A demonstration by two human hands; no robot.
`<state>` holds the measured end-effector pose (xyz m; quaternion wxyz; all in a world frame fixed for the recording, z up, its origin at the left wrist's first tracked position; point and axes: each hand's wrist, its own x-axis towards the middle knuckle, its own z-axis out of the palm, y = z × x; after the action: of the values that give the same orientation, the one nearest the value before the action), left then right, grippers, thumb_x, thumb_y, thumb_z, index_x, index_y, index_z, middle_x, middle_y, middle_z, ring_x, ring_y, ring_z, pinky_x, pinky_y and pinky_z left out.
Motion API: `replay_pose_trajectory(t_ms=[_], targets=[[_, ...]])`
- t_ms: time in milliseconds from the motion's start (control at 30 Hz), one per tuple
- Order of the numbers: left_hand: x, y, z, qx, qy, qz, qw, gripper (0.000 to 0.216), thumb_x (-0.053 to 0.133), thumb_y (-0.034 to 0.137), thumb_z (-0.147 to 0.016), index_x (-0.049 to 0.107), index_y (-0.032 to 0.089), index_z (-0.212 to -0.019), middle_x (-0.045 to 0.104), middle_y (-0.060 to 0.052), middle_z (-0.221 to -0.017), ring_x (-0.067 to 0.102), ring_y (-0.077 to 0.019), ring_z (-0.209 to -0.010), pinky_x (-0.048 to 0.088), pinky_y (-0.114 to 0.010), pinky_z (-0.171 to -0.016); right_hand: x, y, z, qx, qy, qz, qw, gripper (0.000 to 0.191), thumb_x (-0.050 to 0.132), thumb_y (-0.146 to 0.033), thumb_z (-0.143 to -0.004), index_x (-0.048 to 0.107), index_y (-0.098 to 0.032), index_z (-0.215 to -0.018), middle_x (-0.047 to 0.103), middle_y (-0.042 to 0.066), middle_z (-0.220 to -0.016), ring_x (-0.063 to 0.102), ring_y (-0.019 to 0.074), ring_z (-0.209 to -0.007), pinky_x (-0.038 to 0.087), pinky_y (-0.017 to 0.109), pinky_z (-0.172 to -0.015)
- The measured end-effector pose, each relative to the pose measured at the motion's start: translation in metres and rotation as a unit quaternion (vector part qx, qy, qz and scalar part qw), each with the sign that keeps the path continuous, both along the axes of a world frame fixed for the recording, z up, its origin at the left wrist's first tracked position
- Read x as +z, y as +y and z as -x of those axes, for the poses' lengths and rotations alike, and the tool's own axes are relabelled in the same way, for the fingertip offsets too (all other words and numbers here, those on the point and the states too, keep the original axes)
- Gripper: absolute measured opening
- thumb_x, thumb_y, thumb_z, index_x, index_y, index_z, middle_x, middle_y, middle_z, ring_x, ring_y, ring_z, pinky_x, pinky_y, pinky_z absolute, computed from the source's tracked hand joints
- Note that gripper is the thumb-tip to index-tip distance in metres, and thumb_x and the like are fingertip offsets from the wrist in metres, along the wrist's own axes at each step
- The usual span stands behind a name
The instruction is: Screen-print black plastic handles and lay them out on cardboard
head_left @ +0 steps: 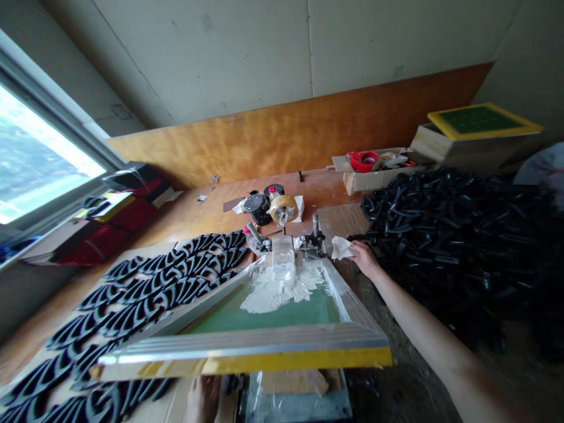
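Now the right arm point(423, 323) stretches forward along the frame's point(247, 348) right side, and the right hand point(362, 256) pinches a thin white scrap point(340, 248) by its far corner. The left hand point(203, 399) is half hidden under the frame's near edge; I can't tell how open it is.

2 hands point(363, 258), 1 held cloth point(341, 248), 2 screens point(304, 315)

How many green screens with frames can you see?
2: the near screen, smeared with white paste, and the far screen, lying on a box at the back right.
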<state>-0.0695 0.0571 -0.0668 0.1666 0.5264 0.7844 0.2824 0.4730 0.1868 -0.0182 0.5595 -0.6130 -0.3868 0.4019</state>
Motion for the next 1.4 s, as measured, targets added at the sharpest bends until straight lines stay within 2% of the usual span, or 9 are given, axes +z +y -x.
replay_pose_trajectory(t_ms=[100, 233, 400, 533, 667, 833, 1033, 1233, 1400], targets=[[0.015, 0.004, -0.005, 0.024, -0.097, -0.009, 0.995, 0.048, 0.055, 0.056, -0.07, 0.058, 0.021, -0.103, 0.067, -0.007, -0.089, 0.068, -0.03, -0.082, 0.055, -0.04, -0.069, 0.01, -0.052, 0.003, -0.002, 0.082, -0.011, 0.997, 0.027, 0.054, -0.048, -0.068, 0.05, -0.023, -0.076, 0.066, 0.005, -0.08, 0.062, 0.023, -0.081, 0.05, 0.034, -0.069], [0.065, 0.004, -0.055, 0.001, -0.184, -0.054, 0.981, 0.054, 0.057, 0.055, -0.074, 0.058, 0.017, -0.113, 0.066, -0.011, -0.107, 0.065, -0.0261, -0.094, 0.053, -0.038, -0.082, 0.026, -0.106, 0.038, 0.027, 0.158, 0.013, 0.987, 0.023, 0.059, -0.044, -0.068, 0.055, -0.023, -0.078, 0.068, 0.004, -0.079, 0.063, 0.0238, -0.078, 0.05, 0.035, -0.068], [0.107, 0.0, -0.143, -0.187, -0.418, 0.003, 0.889, 0.057, 0.062, 0.046, -0.082, 0.048, 0.02, -0.131, 0.06, -0.013, -0.122, 0.06, -0.0222, -0.106, 0.052, -0.035, -0.086, 0.037, -0.139, 0.116, 0.088, 0.226, 0.019, 0.97, 0.023, 0.064, -0.041, -0.065, 0.064, -0.024, -0.08, 0.071, 0.003, -0.086, 0.064, 0.0247, -0.085, 0.05, 0.037, -0.076], [0.11, -0.002, -0.178, -0.276, -0.491, 0.069, 0.823, 0.054, 0.066, 0.042, -0.08, 0.053, 0.018, -0.126, 0.063, -0.01, -0.109, 0.062, -0.0168, -0.088, 0.053, -0.028, -0.073, 0.037, -0.156, 0.174, 0.144, 0.214, 0.042, 0.965, 0.023, 0.068, -0.039, -0.068, 0.067, -0.023, -0.084, 0.07, 0.002, -0.083, 0.064, 0.0224, -0.081, 0.05, 0.033, -0.071], [0.107, 0.005, -0.176, -0.257, -0.483, 0.06, 0.835, 0.034, 0.068, 0.04, -0.077, 0.061, 0.014, -0.097, 0.06, -0.003, -0.083, 0.055, -0.0113, -0.066, 0.047, -0.022, -0.058, 0.036, -0.166, 0.219, 0.134, 0.23, 0.019, 0.964, 0.042, 0.061, -0.056, -0.079, 0.064, -0.025, -0.107, 0.071, 0.005, -0.101, 0.065, 0.0254, -0.094, 0.051, 0.038, -0.081], [0.108, 0.021, -0.149, -0.293, -0.436, 0.059, 0.849, 0.037, 0.068, 0.039, -0.077, 0.058, 0.018, -0.105, 0.061, -0.001, -0.079, 0.056, -0.0121, -0.068, 0.046, -0.023, -0.06, 0.034, -0.158, 0.254, 0.075, 0.144, 0.05, 0.986, 0.043, 0.071, -0.05, -0.072, 0.066, -0.025, -0.107, 0.07, 0.007, -0.109, 0.063, 0.0288, -0.106, 0.045, 0.045, -0.097], [0.157, 0.052, -0.108, -0.204, -0.435, -0.06, 0.875, 0.038, 0.063, 0.045, -0.082, 0.062, 0.015, -0.105, 0.065, -0.005, -0.091, 0.06, -0.0136, -0.079, 0.049, -0.024, -0.072, 0.029, -0.14, 0.2, 0.046, -0.101, 0.109, 0.988, 0.056, 0.078, -0.04, -0.061, 0.064, -0.022, -0.112, 0.067, 0.01, -0.115, 0.063, 0.0289, -0.105, 0.049, 0.046, -0.092], [0.238, 0.073, -0.089, -0.278, -0.426, -0.164, 0.845, 0.058, 0.028, 0.055, -0.096, 0.062, 0.012, -0.117, 0.056, 0.0, -0.064, 0.048, -0.0095, -0.053, 0.042, -0.022, -0.054, 0.084, -0.104, 0.097, -0.072, -0.222, -0.023, 0.972, 0.026, 0.069, -0.039, -0.072, 0.067, -0.022, -0.091, 0.071, 0.007, -0.097, 0.063, 0.0275, -0.102, 0.046, 0.051, -0.096], [0.227, 0.031, -0.076, -0.296, -0.394, -0.095, 0.865, 0.06, 0.035, 0.064, -0.09, 0.068, 0.016, -0.104, 0.065, -0.006, -0.09, 0.055, -0.0125, -0.067, 0.045, -0.023, -0.059, 0.132, -0.063, 0.079, 0.056, -0.212, -0.033, 0.975, 0.017, 0.064, -0.03, -0.071, 0.067, -0.018, -0.084, 0.071, 0.007, -0.089, 0.066, 0.0215, -0.08, 0.054, 0.045, -0.081]])
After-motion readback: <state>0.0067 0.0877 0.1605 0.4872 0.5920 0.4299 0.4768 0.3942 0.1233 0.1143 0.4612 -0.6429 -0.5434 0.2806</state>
